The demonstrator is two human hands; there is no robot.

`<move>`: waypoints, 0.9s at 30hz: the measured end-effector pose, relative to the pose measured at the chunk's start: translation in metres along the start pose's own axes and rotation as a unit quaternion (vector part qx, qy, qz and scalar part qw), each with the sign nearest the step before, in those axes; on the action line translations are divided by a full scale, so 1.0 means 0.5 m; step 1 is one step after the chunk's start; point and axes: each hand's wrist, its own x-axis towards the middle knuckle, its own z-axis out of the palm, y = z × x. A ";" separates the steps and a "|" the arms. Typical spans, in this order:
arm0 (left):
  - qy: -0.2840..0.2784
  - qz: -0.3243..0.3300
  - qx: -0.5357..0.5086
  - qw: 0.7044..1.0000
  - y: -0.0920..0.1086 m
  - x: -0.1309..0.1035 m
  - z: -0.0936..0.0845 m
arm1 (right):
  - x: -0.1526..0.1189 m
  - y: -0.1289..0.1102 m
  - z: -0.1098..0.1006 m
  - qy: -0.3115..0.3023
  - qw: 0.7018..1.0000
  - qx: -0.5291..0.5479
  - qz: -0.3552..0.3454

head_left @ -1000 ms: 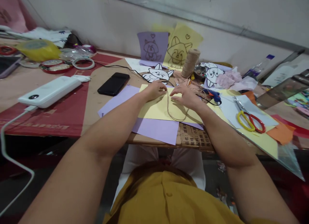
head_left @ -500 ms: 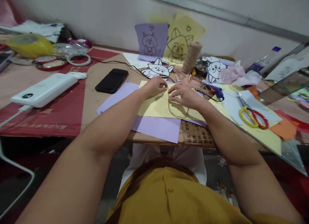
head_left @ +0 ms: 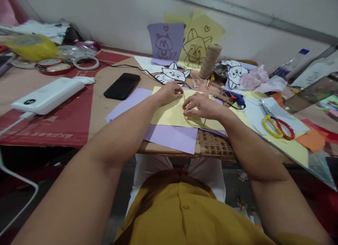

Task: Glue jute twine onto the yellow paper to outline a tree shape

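Yellow paper (head_left: 166,114) lies on purple sheets (head_left: 171,137) at the table's front edge. A thin strand of brown twine (head_left: 196,125) curves in a loop over the yellow paper. My right hand (head_left: 202,105) is low over that paper, thumb and fingers pinched on the twine. At the paper's upper part my left hand (head_left: 170,92) has its fingers curled in a pinch; the strand seems to run up to its fingertips, though what they hold is too small to make out. Behind the hands stands a twine spool (head_left: 210,61).
Left are a black phone (head_left: 121,86) and a white power bank (head_left: 49,96) with a cable. Scissors (head_left: 277,127) lie on papers at right, near a blue glue gun (head_left: 236,98). A white paper fox cutout (head_left: 173,74) and drawings (head_left: 165,44) are behind.
My right hand has shifted slightly left and down, and the twine loop under it looks flatter. My left hand stays at nearly the same place.
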 end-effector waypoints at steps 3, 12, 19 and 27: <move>-0.001 -0.006 -0.003 1.000 0.005 -0.001 -0.002 | -0.010 -0.003 -0.003 0.041 0.998 0.047 -0.018; 0.066 0.025 -0.038 0.997 0.044 -0.024 -0.010 | -0.061 -0.053 -0.016 -0.054 0.998 0.007 0.032; -0.044 0.081 -0.064 0.994 0.068 -0.027 0.003 | -0.061 -0.060 -0.008 -0.042 0.998 0.014 0.048; -0.041 0.070 -0.049 0.995 0.072 -0.028 0.005 | -0.066 -0.052 -0.010 0.008 0.996 0.053 0.068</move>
